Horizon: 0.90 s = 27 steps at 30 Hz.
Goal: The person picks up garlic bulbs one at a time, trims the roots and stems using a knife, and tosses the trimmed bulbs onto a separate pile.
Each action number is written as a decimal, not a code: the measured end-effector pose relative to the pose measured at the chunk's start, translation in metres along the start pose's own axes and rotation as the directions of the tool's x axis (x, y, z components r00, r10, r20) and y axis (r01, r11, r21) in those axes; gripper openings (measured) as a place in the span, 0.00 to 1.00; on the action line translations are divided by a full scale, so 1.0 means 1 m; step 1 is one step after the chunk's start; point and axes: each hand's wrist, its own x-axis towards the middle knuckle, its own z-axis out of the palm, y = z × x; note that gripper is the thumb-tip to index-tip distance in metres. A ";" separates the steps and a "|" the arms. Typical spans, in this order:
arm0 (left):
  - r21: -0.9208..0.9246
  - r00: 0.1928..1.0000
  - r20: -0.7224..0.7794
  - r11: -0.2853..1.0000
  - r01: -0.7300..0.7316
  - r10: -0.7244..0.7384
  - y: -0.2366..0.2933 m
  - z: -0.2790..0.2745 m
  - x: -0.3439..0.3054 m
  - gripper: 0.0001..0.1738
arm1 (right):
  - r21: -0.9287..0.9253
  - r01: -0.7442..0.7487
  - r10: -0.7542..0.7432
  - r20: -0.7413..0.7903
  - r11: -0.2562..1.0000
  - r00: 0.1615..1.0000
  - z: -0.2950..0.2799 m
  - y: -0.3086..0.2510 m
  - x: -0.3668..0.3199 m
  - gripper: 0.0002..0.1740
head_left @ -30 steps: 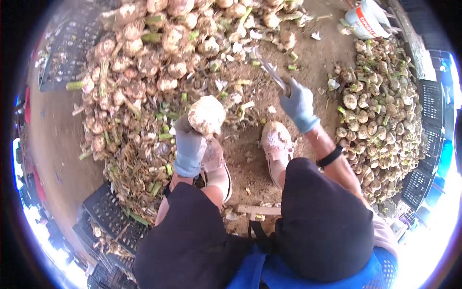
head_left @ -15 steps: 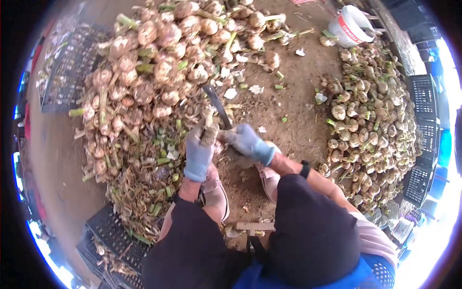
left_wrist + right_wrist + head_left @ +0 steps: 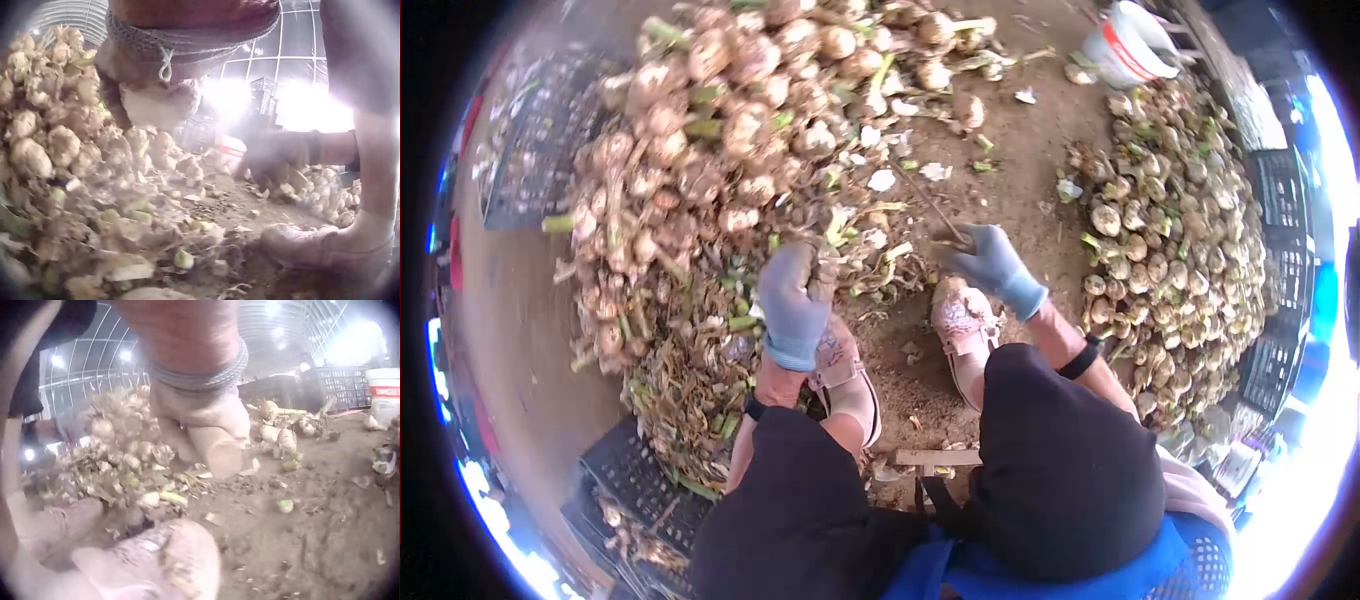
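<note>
My gloved left hand (image 3: 793,305) is over the edge of the left heap, its fingers curled round a pale, dirt-marked garlic bulb (image 3: 159,105), mostly hidden in the head view. To its right, my gloved right hand (image 3: 997,268) grips a knife by its handle (image 3: 224,456). The thin blade (image 3: 924,200) points up and left, away from the bulb. Below the hands, cut stalks and dry skins (image 3: 890,255) lie on the soil.
A large heap of garlic with stalks (image 3: 745,125) rises at the upper left, trimmed bulbs (image 3: 1165,260) on the right. A white bucket (image 3: 1128,48), black crates (image 3: 1278,270) and two shoes (image 3: 962,315) surround the work area.
The hands came together with knife and bulb half a second ago; now they are apart, the right one further right. A green-white stalk piece shows on the litter between them.
</note>
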 end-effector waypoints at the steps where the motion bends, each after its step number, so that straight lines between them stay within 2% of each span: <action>1: -0.024 0.999 0.010 0.999 -0.039 0.039 0.004 0.005 0.000 0.10 | 0.084 0.038 -0.037 -0.013 0.996 0.999 0.008 -0.015 -0.001 0.18; 2: 0.059 0.987 0.020 0.985 -0.162 0.161 0.011 0.015 0.001 0.07 | 0.067 -0.034 0.031 0.051 0.997 0.998 0.009 -0.067 -0.010 0.23; 3: 0.117 0.955 0.036 0.948 -0.296 0.294 0.020 0.030 0.000 0.06 | 0.023 -0.030 0.029 0.047 0.999 0.998 0.021 -0.074 -0.011 0.22; 4: -0.064 0.992 0.081 0.993 -0.095 0.100 0.017 0.039 -0.005 0.08 | -0.068 0.259 -0.264 -0.096 0.964 0.960 0.034 -0.059 -0.008 0.20; 5: -0.214 0.977 0.199 0.970 0.118 -0.075 0.037 0.043 0.004 0.11 | -0.161 0.252 -0.264 -0.057 0.954 0.963 0.021 -0.068 -0.013 0.19; 6: -0.219 0.986 0.150 0.975 -0.039 0.074 0.061 0.032 0.006 0.18 | -0.152 0.177 -0.195 -0.110 0.972 0.975 0.013 -0.059 -0.017 0.20; 7: -0.010 0.968 0.172 0.983 -0.185 0.184 0.038 0.028 0.001 0.23 | -0.127 0.113 -0.131 -0.143 0.985 0.981 0.002 -0.043 -0.023 0.20; 8: 0.028 0.974 0.149 0.984 -0.177 0.171 0.039 0.017 0.001 0.25 | -0.160 0.065 -0.112 -0.302 0.985 0.947 -0.016 -0.029 -0.041 0.19; 9: -0.006 0.993 0.110 0.999 -0.033 0.034 0.024 0.007 -0.007 0.23 | -0.176 0.025 -0.101 -0.438 0.984 0.893 -0.033 -0.015 -0.064 0.17; 10: -0.123 0.995 0.079 0.990 0.071 -0.061 0.013 -0.009 -0.014 0.20 | -0.266 -0.005 -0.157 -0.584 0.964 0.796 -0.058 0.000 -0.093 0.15; 11: -0.036 0.988 -0.029 0.988 0.150 -0.152 -0.031 -0.031 -0.035 0.17 | 0.041 0.010 0.019 -0.644 0.999 0.765 -0.089 -0.013 -0.133 0.14; 12: 0.042 0.959 -0.151 0.968 0.247 -0.238 -0.065 -0.037 -0.049 0.15 | -0.223 -0.249 -0.009 -0.763 0.943 0.646 -0.116 0.024 -0.163 0.14; 13: 0.036 0.965 -0.152 0.975 0.221 -0.213 -0.054 -0.026 -0.045 0.15 | -0.385 -0.610 -0.009 -0.850 0.693 0.526 -0.147 0.071 -0.196 0.12; 14: 0.018 0.973 -0.110 0.978 0.207 -0.204 -0.056 -0.017 -0.045 0.15 | -0.453 -0.747 -0.025 -0.862 0.487 0.506 -0.175 0.057 -0.234 0.11; 15: 0.002 0.978 -0.077 0.981 0.196 -0.195 -0.058 -0.011 -0.049 0.14 | -0.188 -0.837 0.126 -0.949 0.514 0.290 -0.193 0.042 -0.267 0.14; 17: -0.018 0.985 -0.015 0.985 0.174 -0.174 -0.042 -0.001 -0.043 0.14 | -0.131 -0.712 -0.126 -0.990 0.690 0.059 -0.204 0.044 -0.321 0.11; 18: -0.025 0.986 0.023 0.986 0.163 -0.163 -0.041 0.001 -0.045 0.14 | -0.129 -0.694 -0.133 -0.990 0.708 0.049 -0.203 0.066 -0.335 0.11; 20: -0.040 0.982 0.107 0.986 0.159 -0.154 -0.038 0.005 -0.062 0.14 | -0.240 -0.595 -0.264 -0.963 0.767 0.048 -0.192 0.128 -0.352 0.12; 21: -0.048 0.976 0.146 0.985 0.168 -0.159 -0.035 0.011 -0.072 0.14 | -0.098 -0.410 -0.048 -0.990 0.907 0.131 -0.166 0.117 -0.357 0.15; 22: -0.054 0.969 0.181 0.983 0.178 -0.166 -0.031 0.015 -0.079 0.14 | -0.293 -0.690 -0.013 -0.925 0.662 0.380 -0.156 0.216 -0.349 0.14; 23: -0.061 0.962 0.208 0.980 0.191 -0.175 -0.029 0.021 -0.085 0.14 | -0.275 -0.696 0.133 -0.872 0.663 0.471 -0.122 0.188 -0.352 0.10; 24: -0.064 0.953 0.224 0.973 0.221 -0.202 -0.030 0.022 -0.096 0.14 | -0.279 -0.700 0.270 -0.780 0.658 0.564 -0.087 0.149 -0.357 0.12; 25: -0.062 0.942 0.218 0.960 0.274 -0.255 -0.034 0.015 -0.116 0.14 | -0.510 -0.701 0.333 -0.633 0.499 0.698 -0.060 0.145 -0.358 0.18; 26: -0.058 0.922 0.189 0.934 0.353 -0.337 -0.038 -0.005 -0.149 0.14 | -0.138 -0.470 0.115 -0.874 0.872 0.471 -0.016 0.272 -0.350 0.11; 27: -0.062 0.892 0.148 0.896 0.440 -0.428 -0.040 -0.027 -0.188 0.13 | -0.229 -0.531 0.112 -0.838 0.816 0.534 0.016 0.367 -0.344 0.10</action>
